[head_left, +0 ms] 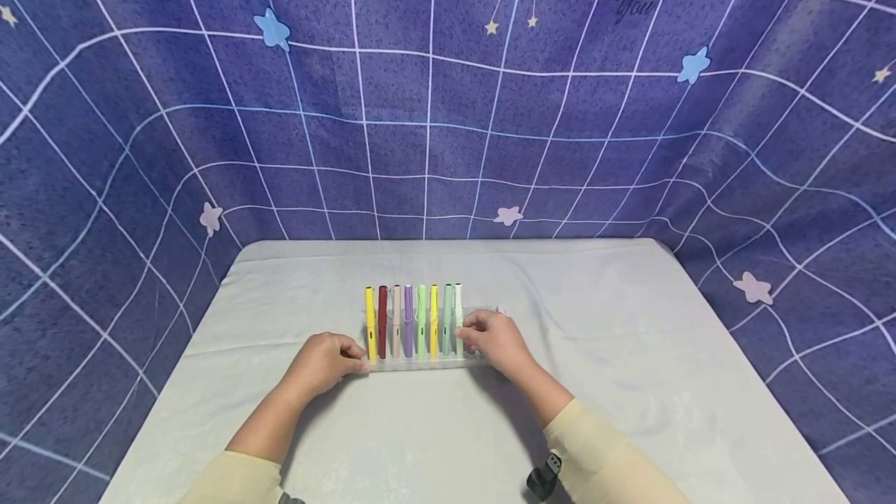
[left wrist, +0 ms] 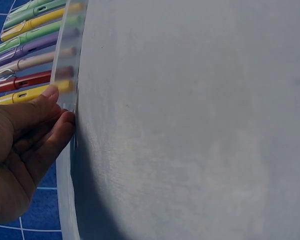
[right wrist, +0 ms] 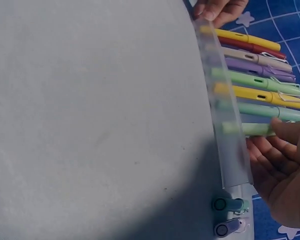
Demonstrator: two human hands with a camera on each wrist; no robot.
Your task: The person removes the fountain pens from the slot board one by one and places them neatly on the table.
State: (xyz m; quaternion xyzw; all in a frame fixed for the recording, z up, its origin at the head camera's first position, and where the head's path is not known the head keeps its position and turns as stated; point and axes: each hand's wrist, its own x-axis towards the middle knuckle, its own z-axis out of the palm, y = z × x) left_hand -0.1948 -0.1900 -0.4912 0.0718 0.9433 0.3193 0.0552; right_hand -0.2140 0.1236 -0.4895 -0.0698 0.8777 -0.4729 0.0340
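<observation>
A clear plastic pen stand (head_left: 427, 365) holds several upright pens in a row: yellow, dark red, beige, purple, green shades. My left hand (head_left: 323, 362) pinches the stand's left end, its thumb against the front panel beside the yellow pen (head_left: 370, 321). At the row's right end, my right hand (head_left: 498, 339) pinches a pale green pen (right wrist: 257, 129) between thumb and fingers. The lower end of this pen shows blurred behind the stand's frosted front panel (right wrist: 235, 167). Just left of it stands a teal pen (right wrist: 262, 110).
Beyond the stand's right end are a teal pen (right wrist: 229, 204) and a lavender pen (right wrist: 229, 227), seen end-on. A pale cloth covers the table (head_left: 420, 442). Blue curtains with a white grid and stars (head_left: 448, 99) enclose its back and sides.
</observation>
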